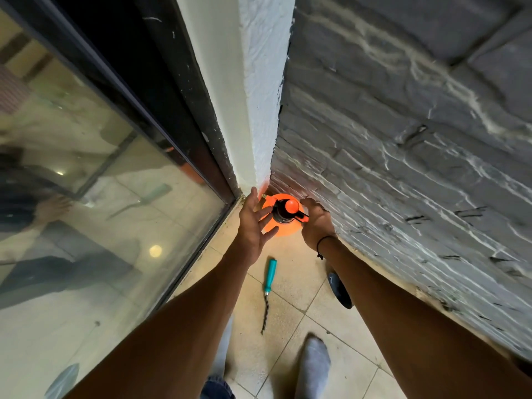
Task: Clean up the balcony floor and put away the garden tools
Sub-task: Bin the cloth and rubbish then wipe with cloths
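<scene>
A round orange plastic pressure sprayer with a black pump top [283,214] stands in the far corner of the beige tiled balcony floor [288,335], between glass door and grey stone wall. The left hand [253,223] is spread open beside it; the right hand [315,223] curls around its right side. A teal-handled hand weeder [269,286] lies nearer, where a backward step could trip on it.

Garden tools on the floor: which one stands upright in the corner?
The orange sprayer, upright between both hands; the teal-handled weeder lies flat on the tiles.
</scene>
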